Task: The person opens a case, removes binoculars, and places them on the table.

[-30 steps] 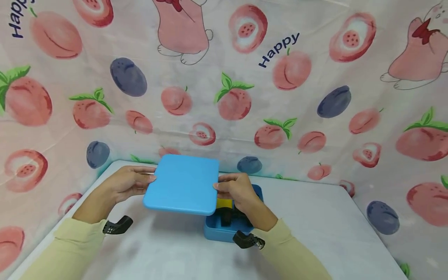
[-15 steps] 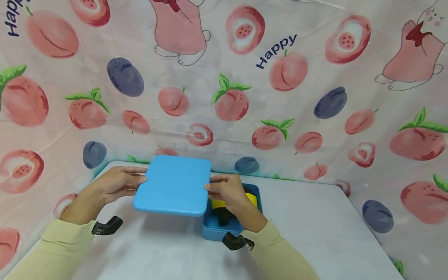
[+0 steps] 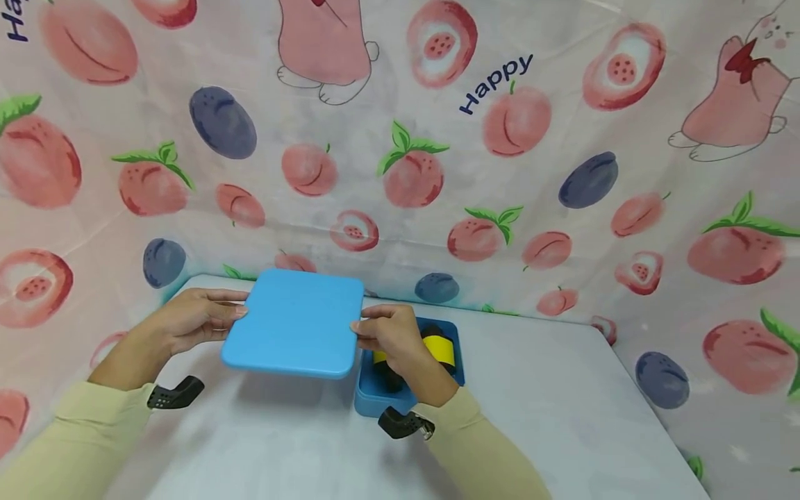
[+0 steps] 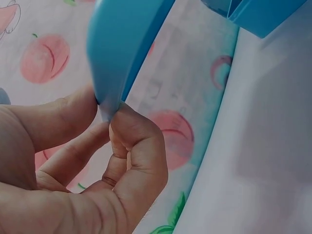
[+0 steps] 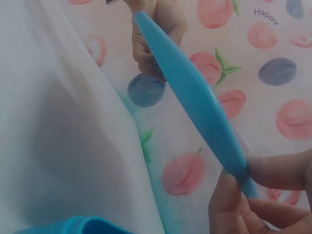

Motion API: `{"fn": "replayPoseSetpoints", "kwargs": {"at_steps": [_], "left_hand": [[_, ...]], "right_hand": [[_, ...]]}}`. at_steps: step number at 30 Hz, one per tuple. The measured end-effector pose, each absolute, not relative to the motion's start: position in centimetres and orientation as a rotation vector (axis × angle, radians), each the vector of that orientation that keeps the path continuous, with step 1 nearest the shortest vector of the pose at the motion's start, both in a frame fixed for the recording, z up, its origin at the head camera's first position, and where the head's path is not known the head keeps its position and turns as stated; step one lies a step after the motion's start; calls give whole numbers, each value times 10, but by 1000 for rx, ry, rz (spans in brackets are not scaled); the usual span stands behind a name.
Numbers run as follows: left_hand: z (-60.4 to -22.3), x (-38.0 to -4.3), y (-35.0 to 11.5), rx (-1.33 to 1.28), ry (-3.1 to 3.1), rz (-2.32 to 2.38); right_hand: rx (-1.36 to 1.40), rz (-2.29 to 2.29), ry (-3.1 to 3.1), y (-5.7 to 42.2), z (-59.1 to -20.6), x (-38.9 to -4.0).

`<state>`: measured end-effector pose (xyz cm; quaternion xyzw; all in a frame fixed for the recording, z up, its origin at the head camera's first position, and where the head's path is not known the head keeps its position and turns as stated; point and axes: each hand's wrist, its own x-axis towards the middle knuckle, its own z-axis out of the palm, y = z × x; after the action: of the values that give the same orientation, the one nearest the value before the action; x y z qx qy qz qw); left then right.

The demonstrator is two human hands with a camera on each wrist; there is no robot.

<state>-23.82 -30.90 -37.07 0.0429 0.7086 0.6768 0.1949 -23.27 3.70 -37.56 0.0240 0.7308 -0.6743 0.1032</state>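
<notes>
A flat blue lid (image 3: pixel 294 323) with rounded corners is held above the table, tilted slightly toward me. My left hand (image 3: pixel 196 319) pinches its left edge between thumb and fingers, and the left wrist view shows that pinch on the lid (image 4: pixel 119 44) closely. On the opposite edge my right hand (image 3: pixel 394 337) pinches the lid too. Just right of the lid, an open blue box (image 3: pixel 375 403) stands on the table, partly behind my right hand and forearm. Inside it lie black items with yellow bands (image 3: pixel 439 349); their kind is not clear.
The box rests on a white table (image 3: pixel 531 389), whose right edge slopes away at the right. Behind the table hangs a fabric backdrop (image 3: pixel 362 173) printed with fruit and rabbits. Black devices (image 3: pixel 177 394) are strapped at both wrists.
Both hands have carried the lid leftward, away from the box. More of the box and its black and yellow contents shows now. The head view has shifted slightly.
</notes>
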Motion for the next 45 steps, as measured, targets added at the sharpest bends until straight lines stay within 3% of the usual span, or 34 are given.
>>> {"fn": "replayPoseSetpoints", "kwargs": {"at_steps": [45], "left_hand": [[-382, -240, -337, 32, 1901, 1952]], "right_hand": [[141, -2109, 2027, 0, -394, -230]]}}
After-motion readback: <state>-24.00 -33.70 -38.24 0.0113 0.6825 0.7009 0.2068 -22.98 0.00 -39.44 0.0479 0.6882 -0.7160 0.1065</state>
